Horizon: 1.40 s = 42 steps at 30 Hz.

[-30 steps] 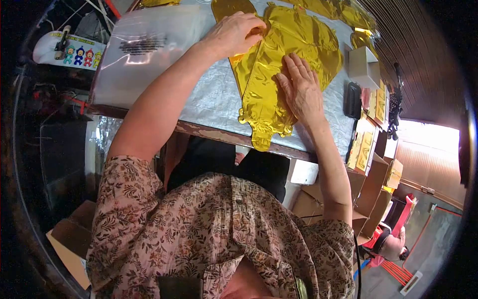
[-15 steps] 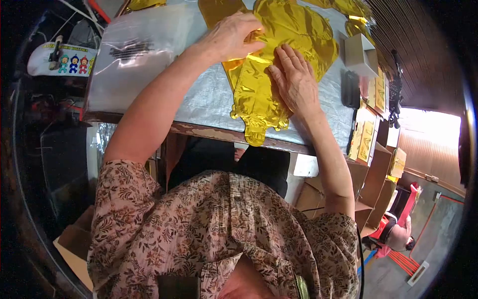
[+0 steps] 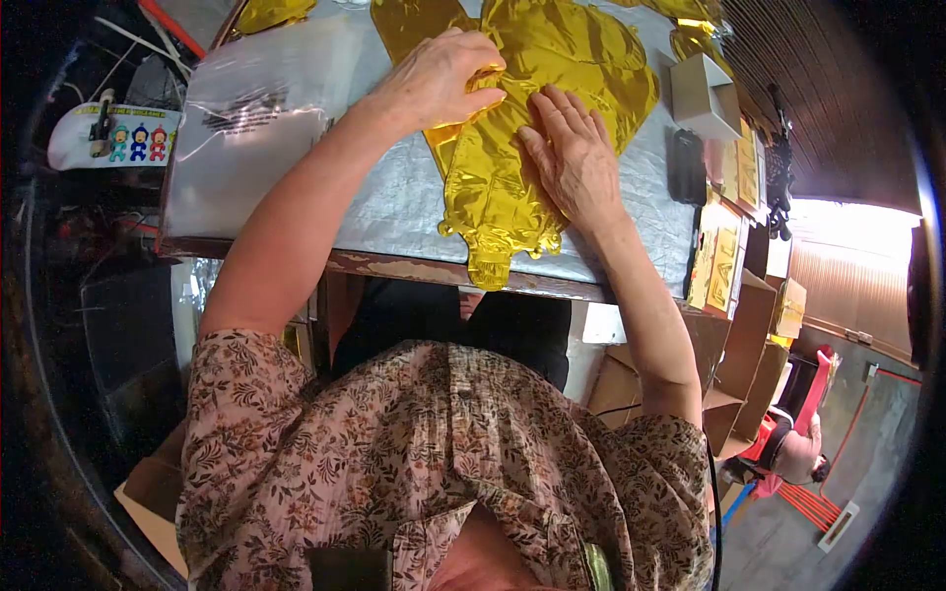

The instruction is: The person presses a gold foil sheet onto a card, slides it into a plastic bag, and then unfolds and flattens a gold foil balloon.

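A shiny gold foil piece lies on the silvery table cover, its narrow tabbed end reaching the table's near edge. My left hand is at the foil's left side, thumb and fingers curled together on a fold of it. Flat on the middle of the same foil rests my right hand, fingers extended and slightly apart. Another gold foil part sticks out beyond my left hand, partly hidden by it.
Clear plastic sheets lie at the table's left. On the right are a white box, a black object and cartons. Another person is at the far lower right.
The gold foil has shifted slightly left in view together with both hands. My left hand remains curled on it and my right hand remains flat.
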### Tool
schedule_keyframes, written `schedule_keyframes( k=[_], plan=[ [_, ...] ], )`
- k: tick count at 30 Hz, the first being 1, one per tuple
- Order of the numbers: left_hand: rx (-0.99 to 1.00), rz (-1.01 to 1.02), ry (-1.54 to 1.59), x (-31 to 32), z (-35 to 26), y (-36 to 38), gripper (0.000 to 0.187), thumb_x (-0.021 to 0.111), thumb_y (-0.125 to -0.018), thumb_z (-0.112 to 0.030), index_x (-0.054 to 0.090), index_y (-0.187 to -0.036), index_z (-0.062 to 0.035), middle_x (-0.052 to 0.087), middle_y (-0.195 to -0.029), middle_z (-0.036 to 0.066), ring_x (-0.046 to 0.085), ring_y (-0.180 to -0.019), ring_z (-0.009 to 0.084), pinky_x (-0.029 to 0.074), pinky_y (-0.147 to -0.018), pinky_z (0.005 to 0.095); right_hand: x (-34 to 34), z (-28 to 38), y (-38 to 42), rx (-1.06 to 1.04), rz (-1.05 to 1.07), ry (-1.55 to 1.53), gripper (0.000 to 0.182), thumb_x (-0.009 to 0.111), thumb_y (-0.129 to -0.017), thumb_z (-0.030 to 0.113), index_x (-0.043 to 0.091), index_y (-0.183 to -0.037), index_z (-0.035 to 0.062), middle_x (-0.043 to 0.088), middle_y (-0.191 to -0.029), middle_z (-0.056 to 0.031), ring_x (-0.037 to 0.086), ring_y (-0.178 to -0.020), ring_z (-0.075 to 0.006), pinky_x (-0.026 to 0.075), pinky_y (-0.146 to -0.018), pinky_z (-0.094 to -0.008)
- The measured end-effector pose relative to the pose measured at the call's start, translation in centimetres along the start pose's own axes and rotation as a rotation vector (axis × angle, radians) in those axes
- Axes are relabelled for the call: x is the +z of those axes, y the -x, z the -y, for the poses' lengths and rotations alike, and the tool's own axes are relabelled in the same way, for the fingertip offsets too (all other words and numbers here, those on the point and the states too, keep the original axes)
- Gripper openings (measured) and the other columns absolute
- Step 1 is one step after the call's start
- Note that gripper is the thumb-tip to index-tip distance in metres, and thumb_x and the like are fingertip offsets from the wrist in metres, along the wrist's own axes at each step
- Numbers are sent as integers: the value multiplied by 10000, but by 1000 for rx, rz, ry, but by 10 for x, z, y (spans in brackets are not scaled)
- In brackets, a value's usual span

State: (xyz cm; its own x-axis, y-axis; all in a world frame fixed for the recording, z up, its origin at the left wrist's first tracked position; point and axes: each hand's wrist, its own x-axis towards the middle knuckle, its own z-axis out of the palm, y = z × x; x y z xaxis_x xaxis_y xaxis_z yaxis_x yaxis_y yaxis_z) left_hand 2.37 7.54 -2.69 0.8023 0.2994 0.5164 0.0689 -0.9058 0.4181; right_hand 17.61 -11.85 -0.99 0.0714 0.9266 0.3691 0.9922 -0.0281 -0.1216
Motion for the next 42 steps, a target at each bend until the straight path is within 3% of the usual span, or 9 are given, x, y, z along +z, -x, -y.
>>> schedule_keyframes(
  k=[9, 12, 16, 25, 31, 35, 36, 40, 42],
  plan=[
    [37, -163, 34, -10, 2, -1, 290, 770, -876, -250, 725, -1032, -10, 701, -1092, 157, 669, -1031, 350, 536, -917, 432, 0, 5, 1, 21, -20, -13, 467, 637, -992, 301, 584, -1358, 16, 585, -1415, -187, 525, -1334, -372, 413, -1085, -502],
    [-312, -189, -275, -47, 1, 6, 308, 772, -870, -290, 729, -923, 10, 706, -959, 199, 685, -845, 397, 545, -759, 482, 1, 4, 1, 23, -40, -23, 476, 637, -991, 305, 581, -1365, 16, 584, -1417, -186, 523, -1334, -384, 410, -1088, -506],
    [-618, 44, -485, -55, -8, 11, 441, 763, -890, -378, 736, -958, 56, 640, -1064, 280, 683, -935, 427, 570, -830, 475, 6, 3, 4, 23, -58, -32, 473, 635, -989, 307, 584, -1361, 19, 581, -1422, -188, 525, -1330, -389, 410, -1086, -517],
    [-741, 45, -388, -38, -40, 3, 578, 800, -855, -390, 667, -1050, 137, 559, -1208, 330, 660, -1035, 431, 566, -916, 455, 8, 2, 5, 30, -72, -18, 488, 620, -997, 332, 576, -1370, 21, 566, -1440, -188, 502, -1355, -373, 396, -1103, -517],
    [-570, -267, -263, -26, -24, 3, 488, 820, -826, -229, 602, -1139, 75, 557, -1212, 306, 627, -1062, 481, 549, -918, 489, 14, -1, 6, 54, -71, -59, 489, 581, -1007, 362, 565, -1362, 26, 544, -1458, -183, 476, -1379, -372, 354, -1132, -560],
    [-422, -393, -620, -36, -32, -3, 368, 832, -791, -173, 666, -1080, -19, 596, -1155, 219, 600, -1013, 419, 506, -880, 466, 10, 1, 7, 48, -77, -66, 485, 604, -1007, 331, 568, -1378, 21, 545, -1462, -181, 488, -1370, -367, 376, -1121, -557],
    [-382, -421, -544, -37, -28, -9, 221, 825, -783, -196, 728, -910, -43, 659, -1069, 191, 606, -987, 394, 501, -866, 462, 11, 1, 7, 52, -76, -58, 487, 608, -1004, 330, 568, -1377, 20, 545, -1462, -181, 488, -1370, -365, 377, -1120, -556],
    [-347, -260, -491, -5, 4, -25, 278, 821, -774, -294, 766, -688, -36, 699, -832, 181, 624, -955, 359, 504, -873, 443, 12, 2, 7, 52, -78, -50, 495, 618, -996, 335, 570, -1377, 22, 546, -1460, -180, 487, -1371, -359, 380, -1114, -553],
    [-472, -138, -419, 2, 1, -34, 324, 807, -813, -327, 765, -832, -7, 659, -1007, 200, 601, -1062, 371, 500, -924, 449, 10, 2, 6, 50, -78, -49, 497, 620, -995, 336, 571, -1378, 23, 547, -1460, -179, 488, -1370, -360, 379, -1115, -553]
  ],
)
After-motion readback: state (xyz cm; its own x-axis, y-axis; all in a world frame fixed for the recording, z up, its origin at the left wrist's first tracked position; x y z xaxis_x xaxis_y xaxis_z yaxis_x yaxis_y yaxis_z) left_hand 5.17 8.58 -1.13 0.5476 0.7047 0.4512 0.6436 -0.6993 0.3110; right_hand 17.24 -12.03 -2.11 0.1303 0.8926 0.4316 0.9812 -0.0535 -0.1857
